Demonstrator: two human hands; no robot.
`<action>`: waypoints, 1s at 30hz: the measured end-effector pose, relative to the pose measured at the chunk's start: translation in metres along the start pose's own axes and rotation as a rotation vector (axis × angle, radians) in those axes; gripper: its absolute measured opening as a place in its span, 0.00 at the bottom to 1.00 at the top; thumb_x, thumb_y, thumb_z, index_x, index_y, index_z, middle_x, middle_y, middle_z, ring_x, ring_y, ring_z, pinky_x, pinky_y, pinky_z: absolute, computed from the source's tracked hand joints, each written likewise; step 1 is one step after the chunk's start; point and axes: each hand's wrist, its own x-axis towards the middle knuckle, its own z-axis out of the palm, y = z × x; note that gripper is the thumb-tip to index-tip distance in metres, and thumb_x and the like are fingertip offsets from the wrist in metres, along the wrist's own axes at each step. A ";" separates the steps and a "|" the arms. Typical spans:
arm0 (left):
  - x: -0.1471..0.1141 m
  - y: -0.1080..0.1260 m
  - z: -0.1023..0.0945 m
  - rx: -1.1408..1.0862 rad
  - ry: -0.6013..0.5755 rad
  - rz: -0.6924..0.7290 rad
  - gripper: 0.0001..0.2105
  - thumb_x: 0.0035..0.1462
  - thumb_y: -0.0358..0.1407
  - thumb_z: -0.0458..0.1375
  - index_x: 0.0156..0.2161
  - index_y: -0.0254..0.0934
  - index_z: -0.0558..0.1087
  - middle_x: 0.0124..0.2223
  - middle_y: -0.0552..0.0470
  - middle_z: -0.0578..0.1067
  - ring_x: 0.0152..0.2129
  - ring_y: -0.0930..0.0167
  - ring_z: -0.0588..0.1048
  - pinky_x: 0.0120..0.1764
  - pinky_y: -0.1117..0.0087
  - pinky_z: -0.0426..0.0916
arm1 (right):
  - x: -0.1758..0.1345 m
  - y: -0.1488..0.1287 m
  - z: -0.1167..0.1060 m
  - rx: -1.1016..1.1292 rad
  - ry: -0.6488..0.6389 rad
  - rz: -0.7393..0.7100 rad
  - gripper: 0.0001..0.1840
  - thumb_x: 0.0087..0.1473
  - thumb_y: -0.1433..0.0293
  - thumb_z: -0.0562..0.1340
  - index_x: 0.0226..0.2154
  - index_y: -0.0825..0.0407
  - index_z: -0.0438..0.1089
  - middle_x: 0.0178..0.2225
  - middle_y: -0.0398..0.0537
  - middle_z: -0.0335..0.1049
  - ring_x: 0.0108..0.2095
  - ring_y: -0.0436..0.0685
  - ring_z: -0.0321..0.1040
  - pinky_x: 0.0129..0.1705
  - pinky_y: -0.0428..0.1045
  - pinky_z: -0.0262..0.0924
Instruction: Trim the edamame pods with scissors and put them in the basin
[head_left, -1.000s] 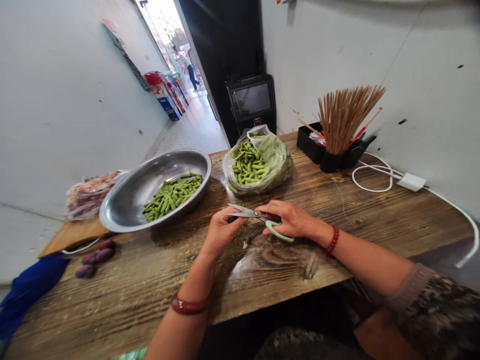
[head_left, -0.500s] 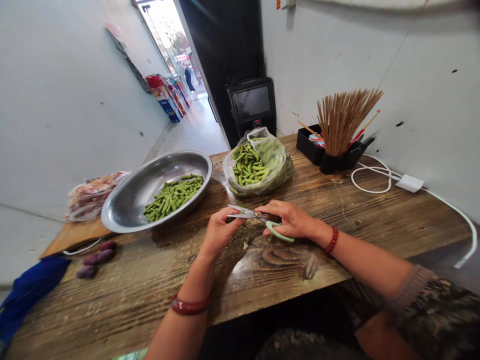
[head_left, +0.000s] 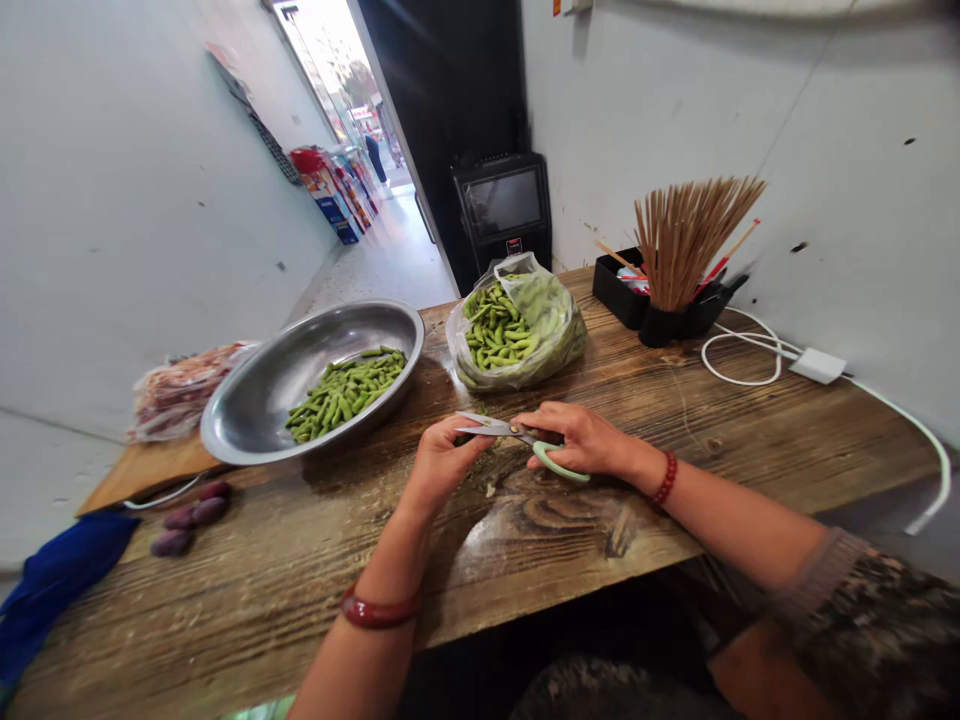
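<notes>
My right hand (head_left: 574, 437) is wrapped round the handles of a pair of scissors (head_left: 551, 460) with pale green grips. Their metal blades point left, slightly parted, over the fingertips of my left hand (head_left: 442, 462). Those fingers are pinched together on an edamame pod, mostly hidden, with only a bit of green showing by the blades. Behind my hands stands a clear plastic bag (head_left: 559, 335) full of edamame pods (head_left: 495, 335). To the left, a wide steel basin (head_left: 259, 385) holds a heap of trimmed-looking green pods (head_left: 349, 392).
A black holder (head_left: 619, 290) with many wooden skewers (head_left: 690, 245) stands at the back right, beside a white cable and adapter (head_left: 819, 366). Small purple-red roundish things (head_left: 180, 518), a blue cloth (head_left: 67, 560) and a bagged pile (head_left: 184, 392) lie on the left of the wooden table (head_left: 315, 570).
The scissor blades have closed a little. Both hands stay in nearly the same place, and the basin and bag have not moved.
</notes>
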 end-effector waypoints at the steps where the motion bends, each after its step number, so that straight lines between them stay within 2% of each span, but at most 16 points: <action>1: 0.000 0.000 0.000 0.000 0.002 0.002 0.04 0.47 0.32 0.64 0.31 0.36 0.80 0.32 0.48 0.79 0.31 0.68 0.75 0.35 0.70 0.67 | 0.000 0.000 0.000 -0.001 0.001 -0.001 0.29 0.51 0.61 0.67 0.54 0.53 0.66 0.33 0.46 0.66 0.32 0.52 0.64 0.35 0.46 0.59; 9: 0.002 -0.003 -0.001 -0.005 0.054 -0.018 0.05 0.47 0.35 0.64 0.30 0.35 0.79 0.31 0.50 0.77 0.30 0.70 0.72 0.36 0.70 0.66 | 0.002 -0.001 0.003 0.034 0.022 0.029 0.28 0.51 0.61 0.67 0.53 0.52 0.67 0.33 0.47 0.70 0.31 0.52 0.66 0.35 0.46 0.60; 13: 0.002 -0.006 -0.004 -0.079 0.069 -0.104 0.06 0.46 0.36 0.66 0.27 0.34 0.77 0.28 0.53 0.73 0.23 0.76 0.67 0.26 0.74 0.61 | 0.002 -0.002 0.003 0.057 0.045 0.051 0.27 0.51 0.60 0.67 0.53 0.52 0.68 0.34 0.48 0.72 0.31 0.52 0.67 0.35 0.46 0.61; 17: 0.002 -0.008 -0.007 -0.281 0.111 -0.253 0.09 0.46 0.38 0.66 0.31 0.33 0.76 0.23 0.57 0.67 0.15 0.81 0.57 0.18 0.78 0.50 | 0.002 0.001 0.002 0.061 0.086 0.084 0.27 0.51 0.60 0.67 0.52 0.54 0.69 0.35 0.49 0.73 0.32 0.53 0.68 0.36 0.47 0.63; 20: 0.004 -0.007 -0.010 -0.486 0.176 -0.314 0.11 0.45 0.38 0.67 0.32 0.34 0.74 0.19 0.61 0.62 0.13 0.83 0.55 0.16 0.81 0.46 | 0.003 0.002 0.001 0.071 0.119 0.115 0.27 0.50 0.60 0.67 0.51 0.54 0.69 0.35 0.49 0.73 0.33 0.53 0.68 0.38 0.48 0.64; 24: 0.006 -0.006 -0.012 -0.619 0.180 -0.344 0.12 0.44 0.37 0.68 0.32 0.34 0.72 0.23 0.58 0.67 0.14 0.83 0.58 0.14 0.83 0.46 | 0.004 -0.001 0.000 0.049 0.117 0.114 0.30 0.48 0.60 0.68 0.52 0.53 0.68 0.33 0.47 0.70 0.31 0.52 0.65 0.36 0.48 0.63; 30: 0.006 -0.004 -0.010 -0.627 0.149 -0.354 0.13 0.43 0.35 0.68 0.32 0.32 0.70 0.25 0.56 0.71 0.14 0.84 0.59 0.14 0.84 0.46 | 0.003 -0.002 -0.001 0.008 0.083 0.106 0.33 0.48 0.60 0.69 0.54 0.53 0.64 0.38 0.48 0.67 0.33 0.52 0.64 0.37 0.48 0.63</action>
